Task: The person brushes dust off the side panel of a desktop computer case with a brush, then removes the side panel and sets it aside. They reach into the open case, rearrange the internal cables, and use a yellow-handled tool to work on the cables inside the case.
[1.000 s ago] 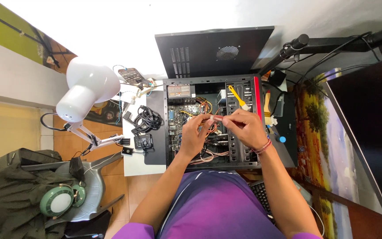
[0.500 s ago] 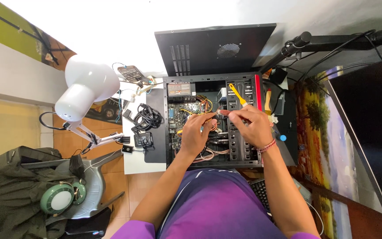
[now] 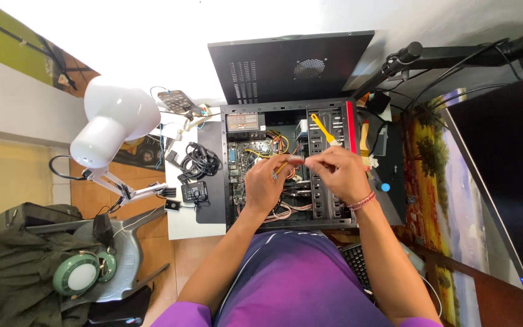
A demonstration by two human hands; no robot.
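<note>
- The open computer case (image 3: pixel 289 163) lies on its side on the table (image 3: pixel 184 224), and everything below is placed against it.
- The left hand (image 3: pixel 266 184) sits over the middle of the case, above the motherboard; its fingers (image 3: pixel 287 161) are pinched together on one end of a small pale connector (image 3: pixel 296 160).
- The right hand (image 3: pixel 334 172) is over the drive bays on the right side of the case, fingers curled in and closed toward the other end of the same connector, so both hands meet at it.
- Against the frames from a second ago, the hands have risen a little toward the far end of the case, and the pinched piece now shows between the two sets of fingertips rather than low among the wires.
- A yellow-handled tool (image 3: pixel 323 128) rests across the drive bays, just beyond the right hand; it has not moved.
- Orange and yellow wires (image 3: pixel 273 142) loop inside the case beyond the left hand.
- The detached black side panel (image 3: pixel 289 66) leans beyond the case.
- A white desk lamp (image 3: pixel 113 124) and a coil of black cable (image 3: pixel 200 162) lie left of the case, unchanged.
</note>
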